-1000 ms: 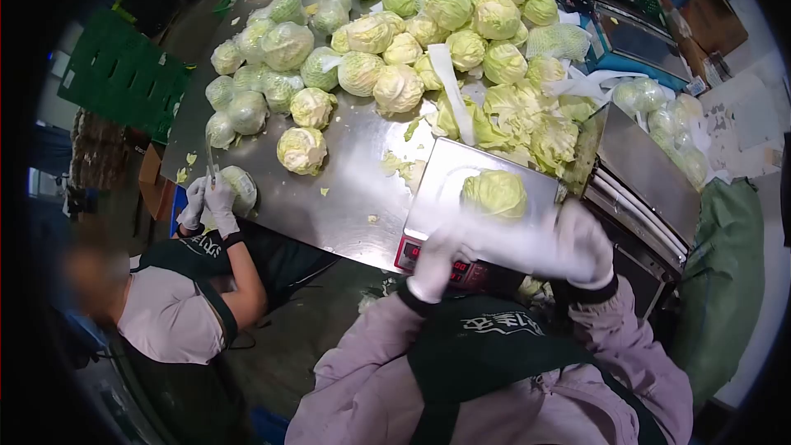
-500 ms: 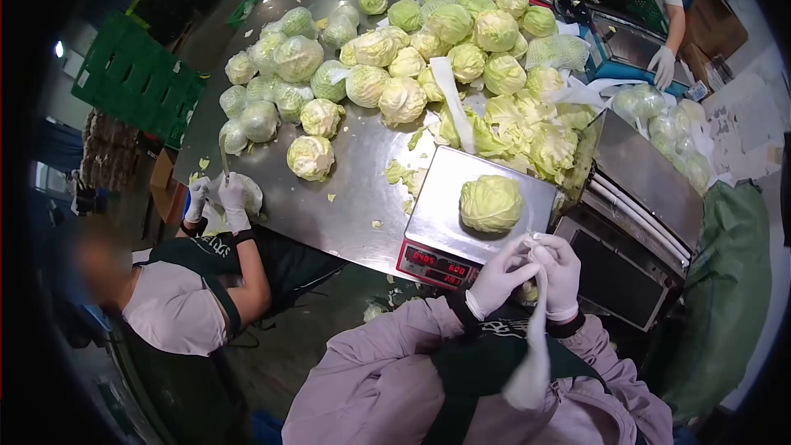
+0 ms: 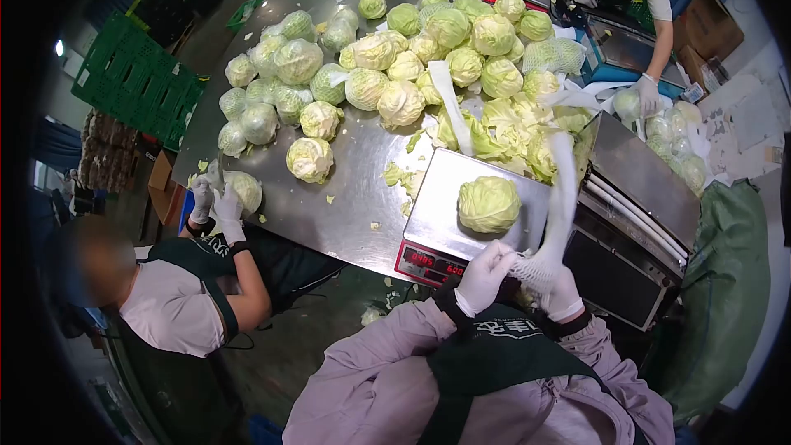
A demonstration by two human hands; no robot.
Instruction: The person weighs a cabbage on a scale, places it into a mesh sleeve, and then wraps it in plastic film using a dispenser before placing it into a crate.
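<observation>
Both hands, left (image 3: 484, 276) and right (image 3: 554, 282), clench a net sleeve (image 3: 562, 198); the cabbage (image 3: 489, 203) lies just beyond, on the scale (image 3: 437, 210) at the bench's near edge.

My long stainless steel work table (image 3: 346, 198) runs toward twelve o'clock. Stacked green plastic crates (image 3: 136, 82) stand at ten o'clock, a brown cardboard box (image 3: 710, 29) at one, over a dark grey concrete floor (image 3: 305, 338).
</observation>
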